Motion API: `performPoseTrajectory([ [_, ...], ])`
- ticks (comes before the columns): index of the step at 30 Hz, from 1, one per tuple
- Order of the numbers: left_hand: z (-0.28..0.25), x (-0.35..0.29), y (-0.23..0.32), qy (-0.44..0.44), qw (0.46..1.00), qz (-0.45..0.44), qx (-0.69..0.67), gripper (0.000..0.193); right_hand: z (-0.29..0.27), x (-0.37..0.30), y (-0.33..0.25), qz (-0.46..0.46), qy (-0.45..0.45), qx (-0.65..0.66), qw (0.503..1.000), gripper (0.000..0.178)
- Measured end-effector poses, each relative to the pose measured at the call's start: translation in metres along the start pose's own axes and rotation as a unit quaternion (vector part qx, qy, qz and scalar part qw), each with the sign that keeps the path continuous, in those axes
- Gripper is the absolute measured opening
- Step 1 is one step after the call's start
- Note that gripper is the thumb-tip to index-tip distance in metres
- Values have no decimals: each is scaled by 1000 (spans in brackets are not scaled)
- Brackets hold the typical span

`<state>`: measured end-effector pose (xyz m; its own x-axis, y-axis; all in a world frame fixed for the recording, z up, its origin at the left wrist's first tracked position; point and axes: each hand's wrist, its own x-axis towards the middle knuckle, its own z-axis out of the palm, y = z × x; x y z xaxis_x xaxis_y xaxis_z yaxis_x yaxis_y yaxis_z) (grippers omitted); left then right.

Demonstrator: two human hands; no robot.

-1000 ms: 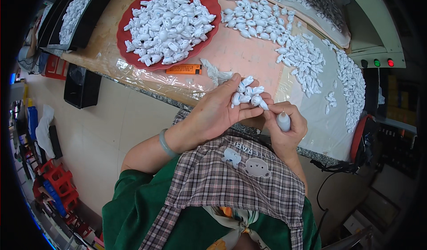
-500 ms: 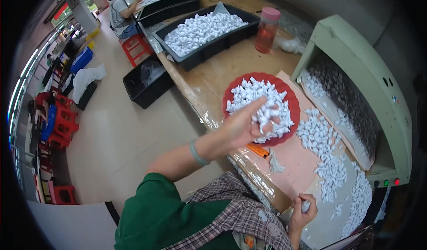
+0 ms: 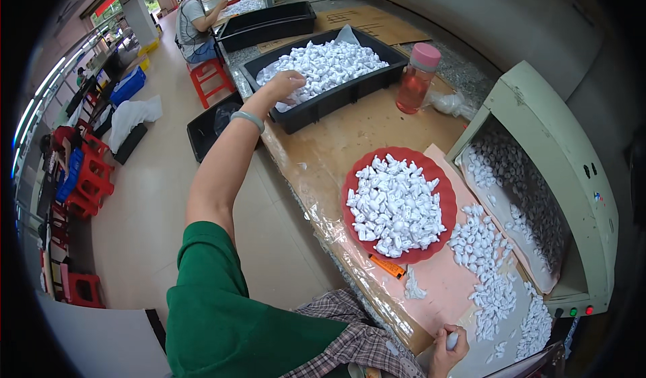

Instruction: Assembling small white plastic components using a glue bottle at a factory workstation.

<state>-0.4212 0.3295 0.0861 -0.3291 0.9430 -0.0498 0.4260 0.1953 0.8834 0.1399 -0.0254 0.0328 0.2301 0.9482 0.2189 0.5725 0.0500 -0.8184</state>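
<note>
My left hand (image 3: 286,87) reaches over the near left end of a black tray (image 3: 323,111) heaped with small white moulded pieces (image 3: 340,65). Its fingers curl down toward the heap and are partly hidden, so whether any pieces are in them does not show. Low on the right, my right hand (image 3: 449,354) is closed around a pale object with a rounded end (image 3: 452,341); most of it lies inside the fist. Between my hands a red scalloped bowl (image 3: 447,203) stands on the table, full of the same kind of pieces.
A green-grey machine (image 3: 538,109) with an open front stands at the right, pieces inside and loose pieces (image 3: 494,297) spilled before it. An orange-handled cutter (image 3: 387,266) lies by the bowl. Behind are a pink-lidded bottle (image 3: 416,82), another black tray (image 3: 269,26) and a seated person (image 3: 195,21).
My left hand has swung from above the red bowl, where it held white pieces, up and left to the black tray. My right hand stays closed low at the right.
</note>
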Motion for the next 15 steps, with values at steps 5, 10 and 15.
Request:
performPoseTrajectory([
  [5,-5,5,28,-29,978,12,204,29,-7,7,-4,5,-38,-30,999,11],
  [10,18,73,20,111,883,268,369,31,-10,10,-6,40,-72,-80,993,14],
  [15,78,128,23,39,853,238,463,46,1,5,3,56,-32,-72,995,14],
])
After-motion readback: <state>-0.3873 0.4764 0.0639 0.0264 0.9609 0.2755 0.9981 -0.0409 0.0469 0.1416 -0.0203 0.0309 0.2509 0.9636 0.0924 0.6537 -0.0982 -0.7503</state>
